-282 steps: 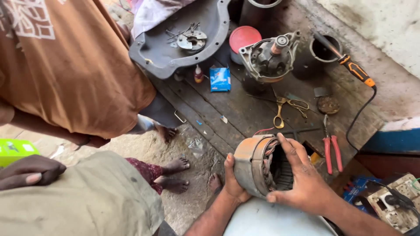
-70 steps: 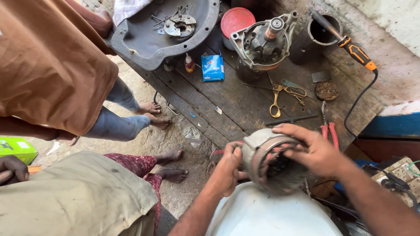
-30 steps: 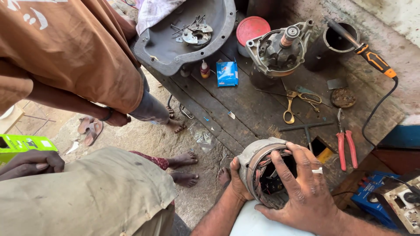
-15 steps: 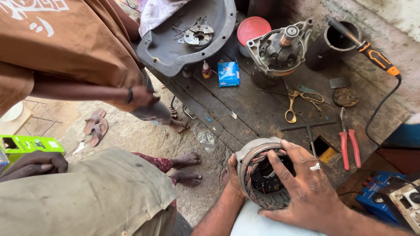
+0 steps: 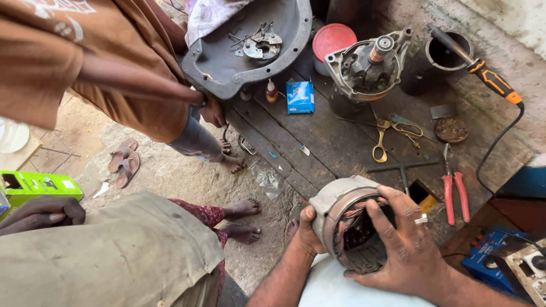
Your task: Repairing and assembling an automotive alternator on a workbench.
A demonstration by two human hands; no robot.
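scissors point(image 5: 392, 133) on table point(image 5: 341, 148) | pliers point(image 5: 455, 193) right of scissors | motor housing point(image 5: 347, 219) in front, between both hands

A weathered plank workbench point(image 5: 341, 148) carries a grey metal housing point(image 5: 239, 51) at its far-left corner, a blue carton point(image 5: 300, 96), yellow-handled scissors point(image 5: 387, 133), red-handled pliers point(image 5: 455, 190) near the right edge, and a motor assembly point(image 5: 367, 65).

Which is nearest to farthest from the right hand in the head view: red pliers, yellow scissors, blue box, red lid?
From the right hand:
1. Red pliers, just beyond it, to the right.
2. Yellow scissors, mid-bench.
3. Blue box, farther left.
4. Red lid, at the back.
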